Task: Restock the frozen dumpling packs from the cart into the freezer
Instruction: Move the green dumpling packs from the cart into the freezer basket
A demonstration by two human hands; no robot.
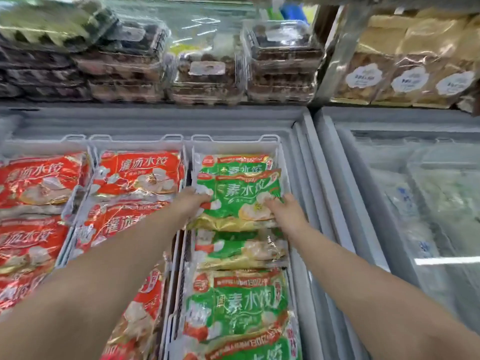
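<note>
A green dumpling pack (235, 201) lies across the far end of the right-hand wire basket (233, 144) in the open chest freezer (302, 162). My left hand (191, 201) grips its left edge and my right hand (287, 210) holds its right edge. It rests on another green pack (233, 162) behind it. More green packs (237, 305) fill the near part of the same basket. Red dumpling packs (140, 175) fill the two baskets to the left. The cart is out of view.
Clear plastic boxes of dark food (205, 74) are stacked on the ledge behind the freezer. Tan bagged goods (405, 66) stand at the back right. A second freezer with a shut glass lid (420, 203) lies to the right.
</note>
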